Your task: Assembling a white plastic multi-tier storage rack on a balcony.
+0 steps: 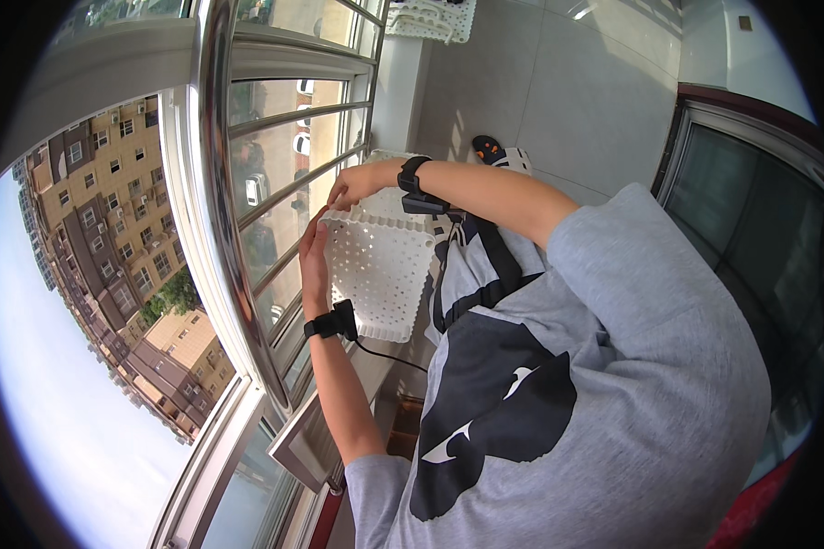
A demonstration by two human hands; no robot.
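A white plastic basket [381,274] with small holes and a wavy rim stands tilted beside the window railing. My left hand [314,252] grips its left edge near the upper corner. At that same corner the fingers of my right hand [357,185] are pinched together against the rim, close to my left fingertips. Under my right wrist, more white perforated plastic [389,203] shows behind the rim; whether it belongs to the same basket I cannot tell. Each wrist wears a black strap with a small device.
A shiny metal railing [215,183] with several crossbars runs along the window at left. Outside are buildings [119,229] and parked cars. Another white perforated basket [435,20] sits on the far ledge. Grey floor tiles [568,91] lie ahead, and a glass door [742,192] stands at right.
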